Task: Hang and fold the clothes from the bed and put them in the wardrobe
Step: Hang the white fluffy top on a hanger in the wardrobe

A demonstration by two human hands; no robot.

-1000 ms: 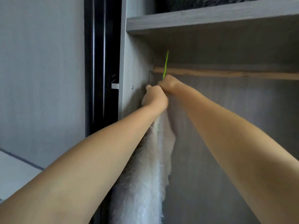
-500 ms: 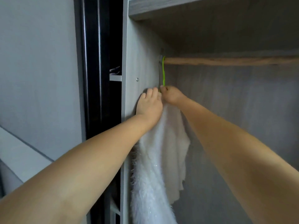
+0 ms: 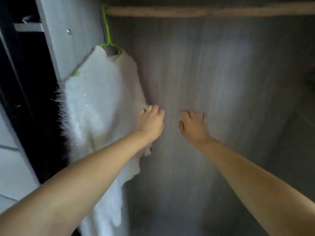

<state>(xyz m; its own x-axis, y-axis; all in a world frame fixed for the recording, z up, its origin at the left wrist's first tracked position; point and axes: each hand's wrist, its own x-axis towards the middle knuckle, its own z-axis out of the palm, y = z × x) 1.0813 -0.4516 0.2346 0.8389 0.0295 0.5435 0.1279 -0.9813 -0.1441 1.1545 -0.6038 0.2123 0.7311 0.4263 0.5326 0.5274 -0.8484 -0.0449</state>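
Bare forearms reach in from the bottom corners of the view, both stretched forward into the wardrobe. The left hand [image 3: 150, 122] is held with its fingers loosely curled and gripping nothing; its knuckles lie just beside the right edge of the white fluffy garment [image 3: 97, 106], and whether they brush the cloth cannot be told through the blur. The right hand [image 3: 193, 124] floats near it, apart from the left, its fingers spread and relaxed, with nothing in its grasp and only the wardrobe's back panel [image 3: 221, 74] behind it.

White and long-haired, the garment hangs down the left side of the compartment, close against the grey side wall [image 3: 75, 31], its lower end falling behind the left forearm and out of the bottom of the view. Stray fibres stand out from its left edge against the dark gap [image 3: 30, 82] beside the wardrobe. Its shoulders sit on a green hanger [image 3: 107, 33], one green tip poking out at the left shoulder, and the hanger's thin neck rises to hook over the wooden rail [image 3: 204, 11] at its far left end, just beside the side wall. The rail runs across the top of the view.
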